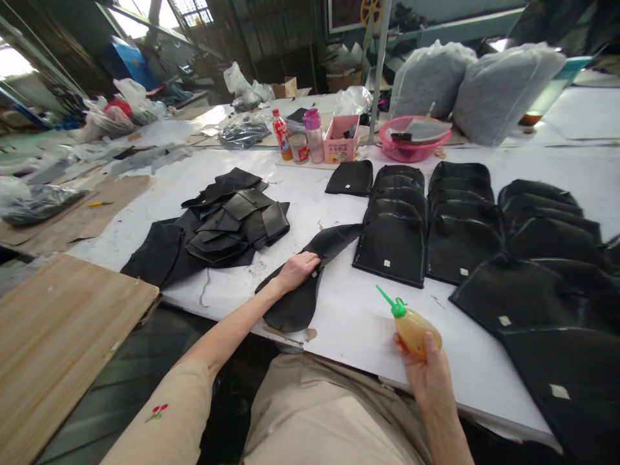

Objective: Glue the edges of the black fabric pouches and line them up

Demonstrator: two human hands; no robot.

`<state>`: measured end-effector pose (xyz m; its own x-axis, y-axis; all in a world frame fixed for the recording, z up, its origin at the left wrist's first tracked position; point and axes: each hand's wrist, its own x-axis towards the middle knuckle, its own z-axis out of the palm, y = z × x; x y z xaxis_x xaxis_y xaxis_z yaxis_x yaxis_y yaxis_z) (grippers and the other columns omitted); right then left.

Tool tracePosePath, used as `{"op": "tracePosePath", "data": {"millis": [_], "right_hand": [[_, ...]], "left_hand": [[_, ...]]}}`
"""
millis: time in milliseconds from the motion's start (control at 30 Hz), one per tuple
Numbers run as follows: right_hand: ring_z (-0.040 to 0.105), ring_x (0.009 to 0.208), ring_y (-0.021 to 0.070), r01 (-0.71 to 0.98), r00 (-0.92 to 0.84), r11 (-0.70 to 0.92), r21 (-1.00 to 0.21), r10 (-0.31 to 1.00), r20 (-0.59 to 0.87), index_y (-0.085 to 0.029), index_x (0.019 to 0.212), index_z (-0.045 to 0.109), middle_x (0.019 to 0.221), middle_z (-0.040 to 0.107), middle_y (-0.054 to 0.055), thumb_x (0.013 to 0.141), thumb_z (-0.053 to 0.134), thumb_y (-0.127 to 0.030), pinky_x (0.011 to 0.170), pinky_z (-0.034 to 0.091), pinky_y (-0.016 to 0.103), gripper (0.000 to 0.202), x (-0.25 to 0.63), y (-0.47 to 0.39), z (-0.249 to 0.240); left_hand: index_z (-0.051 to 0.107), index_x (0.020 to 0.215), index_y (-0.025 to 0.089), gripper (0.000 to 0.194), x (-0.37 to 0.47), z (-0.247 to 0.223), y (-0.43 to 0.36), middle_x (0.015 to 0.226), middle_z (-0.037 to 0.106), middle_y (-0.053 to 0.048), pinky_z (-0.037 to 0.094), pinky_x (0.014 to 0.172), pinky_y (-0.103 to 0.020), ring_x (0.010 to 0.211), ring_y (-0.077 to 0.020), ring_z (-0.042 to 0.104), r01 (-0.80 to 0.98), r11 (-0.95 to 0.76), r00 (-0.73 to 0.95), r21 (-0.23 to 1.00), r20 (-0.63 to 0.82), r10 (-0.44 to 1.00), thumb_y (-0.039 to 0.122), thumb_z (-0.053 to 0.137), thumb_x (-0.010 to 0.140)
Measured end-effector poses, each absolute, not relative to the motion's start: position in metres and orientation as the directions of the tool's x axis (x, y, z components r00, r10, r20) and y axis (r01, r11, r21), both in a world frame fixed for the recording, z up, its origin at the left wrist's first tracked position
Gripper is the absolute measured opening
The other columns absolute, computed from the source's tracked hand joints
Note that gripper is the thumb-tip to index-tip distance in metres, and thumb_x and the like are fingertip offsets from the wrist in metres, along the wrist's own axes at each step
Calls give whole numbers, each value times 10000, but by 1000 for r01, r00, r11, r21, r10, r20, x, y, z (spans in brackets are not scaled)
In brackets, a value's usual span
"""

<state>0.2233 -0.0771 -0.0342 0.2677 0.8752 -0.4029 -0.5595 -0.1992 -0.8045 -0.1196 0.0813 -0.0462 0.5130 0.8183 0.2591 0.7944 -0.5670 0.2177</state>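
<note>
In the head view, my right hand [429,374] is wrapped round a soft squeeze bottle [420,332] of amber liquid, likely glue. Its green nozzle tilts up and left above the white tabletop. My left hand [297,271] grips a black leather-like piece [295,309] at the table's front edge, fingers curled over its middle. The upper part of that piece is folded and stretches toward the right-hand rows; the fingertips are partly hidden. Left of it lies a loose pile of black pieces [232,226]. Overlapping black panels [390,248] with small white tags stand in columns to the right.
Toward the back are a pink basin [411,150] with a knife across it, a pink box [341,143], a drink bottle [281,135] and a pink-capped bottle [314,139]. Grey-white stuffed bags [504,97] stand behind. A wooden board [72,342] juts in at left.
</note>
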Motion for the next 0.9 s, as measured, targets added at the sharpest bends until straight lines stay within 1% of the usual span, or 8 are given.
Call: {"op": "tracePosePath", "data": {"millis": [100,267,533,600,667,733,767,900], "right_hand": [[682,683,203,-570,267,-202,-797,871,-412,-162,1037,735,891,751,86,727,894,-586,529,573,283,549,223,-76,-33],[690,679,196,-587,270,-207,-783,861,-430,-166,1038,747,917,767,86,678,933,-589,545,594,286,586,223,-74,-33],[694,671,194,-597,262,-183,-781,875,-406,-175,1054,746,937,777,90,697,928,-569,526,578,280,562,223,-74,-35],[696,674,195,-598,260,-179,-781,878,-401,-176,1063,743,940,778,92,697,926,-573,528,574,278,570,223,-74,-35],[696,672,194,-605,257,-177,-776,879,-401,-176,1059,743,933,777,93,687,928,-581,527,567,273,580,223,-74,-36],[693,665,193,-606,256,-177,-775,880,-401,-175,1047,744,922,775,94,685,928,-585,526,562,273,577,223,-74,-37],[693,663,194,-605,255,-178,-776,880,-400,-175,1044,744,917,775,94,688,924,-587,526,561,274,574,223,-74,-37],[691,663,191,-611,252,-175,-772,882,-399,-176,1053,752,916,774,89,694,921,-590,521,560,269,573,222,-73,-37]], "left_hand": [[735,1074,164,263,-123,-46,82,1148,746,-137,581,932,-360,1052,-226,705,779,-589,528,214,282,801,148,474,1047],[736,1149,185,250,-128,-46,84,1152,758,-119,594,930,-383,1051,-225,707,699,-695,616,169,353,705,157,512,1042],[722,998,177,242,-123,-48,85,1027,768,-107,606,843,-348,923,-213,722,707,-694,601,137,400,692,120,487,996],[700,984,177,246,-123,-42,84,1014,760,-112,609,872,-366,965,-223,720,720,-679,574,146,425,700,121,461,992],[673,988,167,261,-126,-30,82,1042,750,-138,601,941,-405,1075,-245,707,733,-662,537,155,466,703,109,418,988],[647,988,168,266,-134,-13,79,1086,742,-152,582,1004,-429,1160,-246,688,734,-654,492,183,519,698,89,393,976],[632,970,178,257,-140,-2,78,1082,741,-143,579,1007,-422,1151,-234,691,728,-653,469,209,543,697,87,392,968],[566,873,223,105,-161,48,66,898,708,-55,585,798,-317,840,-171,698,723,-580,297,376,589,752,193,486,934]]}}
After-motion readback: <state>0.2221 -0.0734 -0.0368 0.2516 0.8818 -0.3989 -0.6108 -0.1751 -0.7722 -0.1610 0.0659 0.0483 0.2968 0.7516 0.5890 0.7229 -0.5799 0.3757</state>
